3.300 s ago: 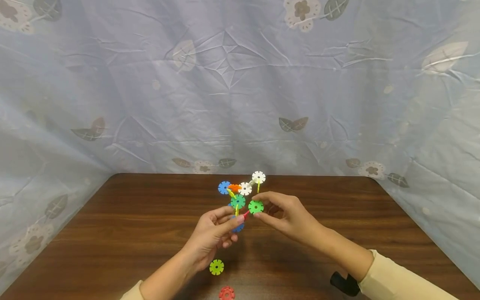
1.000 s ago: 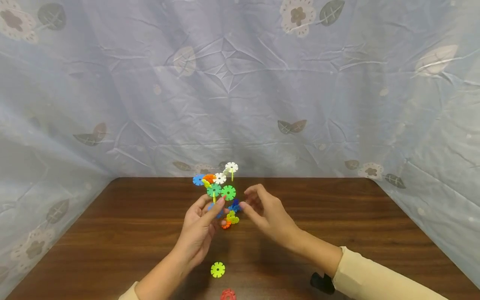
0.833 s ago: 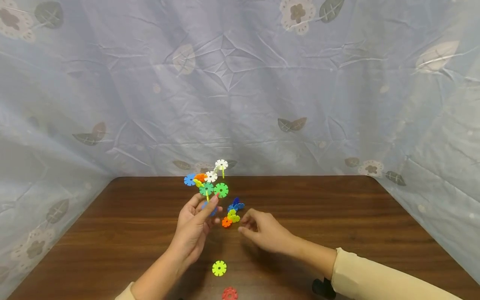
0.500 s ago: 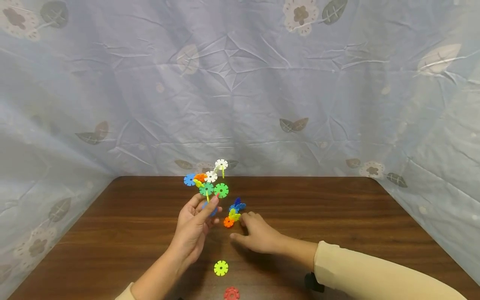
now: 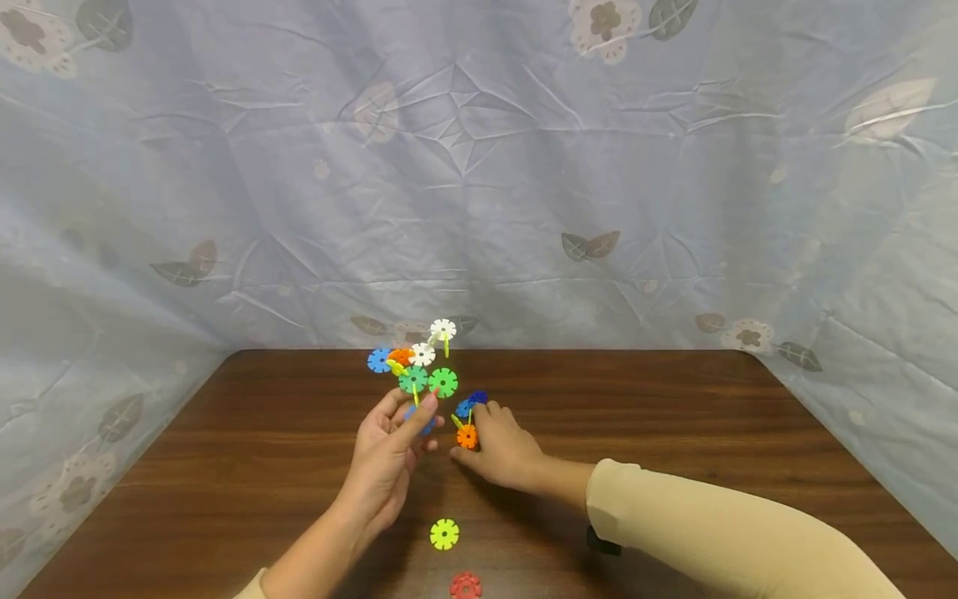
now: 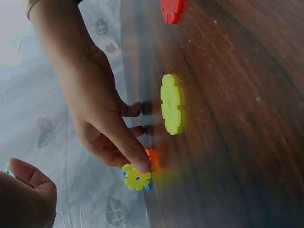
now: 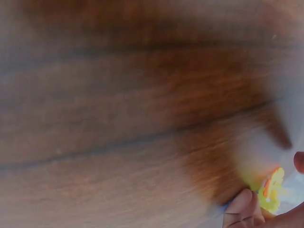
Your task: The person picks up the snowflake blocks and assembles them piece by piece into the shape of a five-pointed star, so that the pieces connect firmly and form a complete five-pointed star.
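My left hand holds up a build of notched plastic snowflake discs between thumb and fingers. White, blue, orange, yellow and green discs show in it; the fingers hide part of its lower end. On the table, my right hand has its fingers curled round a smaller joined cluster of discs. That cluster is orange, yellow and blue. In the left wrist view, a fingertip of the right hand touches the cluster's yellow disc. The right wrist view shows the cluster by the fingertips, partly cut off.
A loose yellow-green disc lies flat on the brown wooden table, nearer the front. Below it is a loose red disc. A black object shows beside the right sleeve. A patterned curtain hangs round the table.
The right hand has left the held build, gone down to the smaller cluster and closed round it, turning it. The left hand has shifted left with the build.
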The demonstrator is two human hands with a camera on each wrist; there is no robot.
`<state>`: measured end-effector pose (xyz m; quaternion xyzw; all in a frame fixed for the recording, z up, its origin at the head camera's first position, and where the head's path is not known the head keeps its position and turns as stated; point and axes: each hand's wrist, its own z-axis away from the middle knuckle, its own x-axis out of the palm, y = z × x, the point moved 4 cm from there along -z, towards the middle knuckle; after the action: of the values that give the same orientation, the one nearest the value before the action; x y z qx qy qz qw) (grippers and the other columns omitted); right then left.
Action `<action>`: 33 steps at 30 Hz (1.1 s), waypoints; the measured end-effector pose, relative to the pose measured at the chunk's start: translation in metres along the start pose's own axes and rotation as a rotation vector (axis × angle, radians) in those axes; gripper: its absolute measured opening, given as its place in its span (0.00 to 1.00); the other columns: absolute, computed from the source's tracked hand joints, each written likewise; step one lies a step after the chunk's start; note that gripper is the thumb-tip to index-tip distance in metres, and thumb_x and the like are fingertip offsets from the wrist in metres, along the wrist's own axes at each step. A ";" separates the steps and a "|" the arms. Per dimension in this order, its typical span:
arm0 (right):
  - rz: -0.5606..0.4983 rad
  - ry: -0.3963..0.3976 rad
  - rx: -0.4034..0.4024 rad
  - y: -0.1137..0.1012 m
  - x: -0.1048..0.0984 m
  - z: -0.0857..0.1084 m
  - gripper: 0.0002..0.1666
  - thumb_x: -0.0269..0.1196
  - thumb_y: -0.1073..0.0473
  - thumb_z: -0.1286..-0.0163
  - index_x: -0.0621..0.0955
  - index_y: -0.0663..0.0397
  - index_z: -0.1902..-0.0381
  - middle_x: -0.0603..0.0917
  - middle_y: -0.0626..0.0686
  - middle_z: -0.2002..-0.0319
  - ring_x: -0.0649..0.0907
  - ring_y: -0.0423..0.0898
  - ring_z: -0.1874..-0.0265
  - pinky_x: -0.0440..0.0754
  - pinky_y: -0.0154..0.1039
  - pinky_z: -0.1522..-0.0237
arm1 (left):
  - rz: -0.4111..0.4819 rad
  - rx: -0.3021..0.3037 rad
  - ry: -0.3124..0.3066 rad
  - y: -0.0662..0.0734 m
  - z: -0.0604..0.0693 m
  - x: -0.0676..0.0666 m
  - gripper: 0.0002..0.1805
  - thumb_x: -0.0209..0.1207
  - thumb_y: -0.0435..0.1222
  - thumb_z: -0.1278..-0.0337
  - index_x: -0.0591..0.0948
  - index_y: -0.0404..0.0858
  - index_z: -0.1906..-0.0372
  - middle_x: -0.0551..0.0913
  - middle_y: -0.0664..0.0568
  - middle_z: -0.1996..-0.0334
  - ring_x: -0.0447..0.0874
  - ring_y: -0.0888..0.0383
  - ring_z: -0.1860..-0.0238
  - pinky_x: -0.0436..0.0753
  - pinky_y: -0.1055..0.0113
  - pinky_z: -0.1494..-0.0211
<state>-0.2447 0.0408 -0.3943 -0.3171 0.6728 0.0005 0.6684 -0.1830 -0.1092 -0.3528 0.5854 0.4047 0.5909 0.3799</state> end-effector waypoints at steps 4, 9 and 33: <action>0.013 0.031 -0.014 0.000 0.001 -0.005 0.31 0.72 0.48 0.31 0.76 0.61 0.41 0.78 0.56 0.54 0.78 0.51 0.55 0.82 0.42 0.68 | 0.022 0.002 -0.016 -0.002 0.000 -0.001 0.11 0.62 0.35 0.26 0.75 0.41 0.47 0.83 0.65 0.70 0.86 0.67 0.65 0.83 0.78 0.65; -0.008 0.052 -0.062 0.002 0.002 -0.013 0.25 0.72 0.55 0.31 0.77 0.60 0.43 0.79 0.54 0.57 0.79 0.50 0.58 0.79 0.40 0.69 | 0.055 0.001 -0.060 -0.003 -0.002 0.000 0.12 0.60 0.34 0.25 0.72 0.39 0.45 0.86 0.62 0.66 0.87 0.66 0.65 0.83 0.78 0.64; -0.415 0.245 -0.454 0.025 -0.071 0.027 0.29 0.72 0.66 0.32 0.77 0.56 0.35 0.82 0.53 0.63 0.80 0.34 0.70 0.81 0.29 0.74 | 0.076 -0.040 -0.074 -0.016 -0.016 0.007 0.11 0.57 0.29 0.30 0.73 0.40 0.48 0.75 0.60 0.68 0.70 0.67 0.69 0.67 0.79 0.73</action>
<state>-0.2374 0.1023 -0.3438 -0.5860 0.6520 -0.0240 0.4805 -0.1996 -0.0976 -0.3648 0.6143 0.3558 0.5908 0.3835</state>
